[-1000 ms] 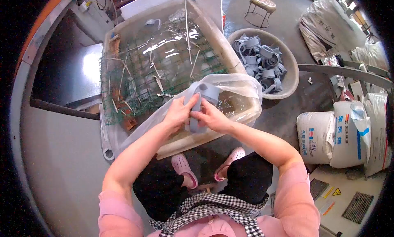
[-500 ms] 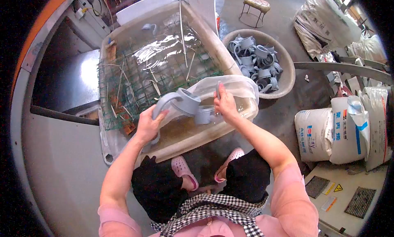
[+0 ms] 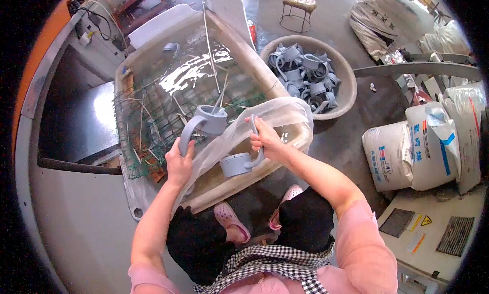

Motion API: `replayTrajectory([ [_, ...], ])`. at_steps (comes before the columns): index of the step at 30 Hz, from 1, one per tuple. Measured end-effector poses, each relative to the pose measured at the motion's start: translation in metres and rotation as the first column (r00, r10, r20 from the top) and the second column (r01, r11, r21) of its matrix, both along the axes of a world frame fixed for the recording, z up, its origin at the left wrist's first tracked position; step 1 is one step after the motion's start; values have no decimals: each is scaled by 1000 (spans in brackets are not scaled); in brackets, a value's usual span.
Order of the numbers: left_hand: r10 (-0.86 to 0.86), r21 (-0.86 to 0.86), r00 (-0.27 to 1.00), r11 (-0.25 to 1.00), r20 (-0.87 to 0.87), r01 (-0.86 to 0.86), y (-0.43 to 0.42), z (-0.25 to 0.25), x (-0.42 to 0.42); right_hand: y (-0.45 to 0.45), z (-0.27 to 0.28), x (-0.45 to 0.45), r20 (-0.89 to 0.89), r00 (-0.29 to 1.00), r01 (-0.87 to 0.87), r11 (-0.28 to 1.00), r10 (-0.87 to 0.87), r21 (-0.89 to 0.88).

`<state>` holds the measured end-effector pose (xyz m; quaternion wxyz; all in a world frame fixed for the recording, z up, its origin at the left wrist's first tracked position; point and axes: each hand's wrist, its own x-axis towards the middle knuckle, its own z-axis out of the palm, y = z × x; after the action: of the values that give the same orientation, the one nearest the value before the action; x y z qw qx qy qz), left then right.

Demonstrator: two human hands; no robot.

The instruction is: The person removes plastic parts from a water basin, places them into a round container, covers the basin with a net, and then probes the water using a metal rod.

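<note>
Two hands, left and right, fingers curled closed, each gripping one gray handled part.

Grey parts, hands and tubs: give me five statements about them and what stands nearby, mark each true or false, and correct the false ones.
1. The left hand holds a grey part by its curved handle. True.
2. The right hand is empty. False: the right hand grips a second grey part.
3. The round tub holds a heap of similar parts. True.
4. The stool lies on its side. False: the stool stands upright.
5. Green mesh lies in the big tub. True.
</note>
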<state>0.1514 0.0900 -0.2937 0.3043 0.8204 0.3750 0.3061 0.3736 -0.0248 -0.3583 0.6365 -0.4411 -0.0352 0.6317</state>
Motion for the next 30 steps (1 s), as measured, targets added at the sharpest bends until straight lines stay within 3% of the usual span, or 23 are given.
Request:
replayTrajectory([
  [3,21,-4,1000,1000,-15,-21,3,-5,2,0,-8,7,48,997,-71,994,67,84],
  [6,50,-25,999,998,-3,-50,1,-7,5,3,-6,15,-12,1000,16,999,-15,38],
  [8,65,13,997,998,27,-66,5,-12,5,5,-3,21,-20,980,196,980,-197,-34],
  [10,80,54,995,995,58,-83,10,-14,3,2,2,36,-30,978,207,978,-207,-19],
  [13,137,-72,988,989,70,-132,17,-16,-4,-5,8,69,-129,937,342,927,-325,156],
  [16,168,-98,984,982,54,-162,17,-19,-11,0,28,125,-241,824,558,809,-513,187],
  [18,163,-121,984,981,68,-154,15,-18,-13,13,12,189,-113,777,600,674,-620,431],
  [20,151,-144,985,980,84,-138,12,-17,-13,34,60,205,-205,535,843,502,-820,194],
  [21,134,-121,988,985,76,-125,12,-17,-12,42,60,206,-210,538,841,503,-817,196],
  [22,117,-97,991,989,72,-110,12,-18,-10,49,59,206,349,513,789,591,-785,168],
  [23,85,11,982,996,170,-88,14,-29,-8,56,57,205,799,332,755,649,-501,93],
  [24,88,13,980,996,177,-91,13,-26,-6,59,53,183,918,95,566,780,-385,268],
  [25,67,47,993,996,94,-71,10,-22,-5,66,53,152,959,-138,356,891,-248,282],
  [26,48,77,999,996,6,-48,6,-18,-3,65,62,109,956,-149,71,961,-253,266],
  [27,13,112,999,994,41,-18,3,-16,0,72,55,77,920,67,-317,866,-386,386],
  [28,15,111,999,994,36,-19,2,-18,2,69,59,41,922,-55,-424,845,-383,326],
  [30,-72,247,997,967,22,64,-2,-24,4,67,59,0,891,-359,-467,880,-279,88],
])
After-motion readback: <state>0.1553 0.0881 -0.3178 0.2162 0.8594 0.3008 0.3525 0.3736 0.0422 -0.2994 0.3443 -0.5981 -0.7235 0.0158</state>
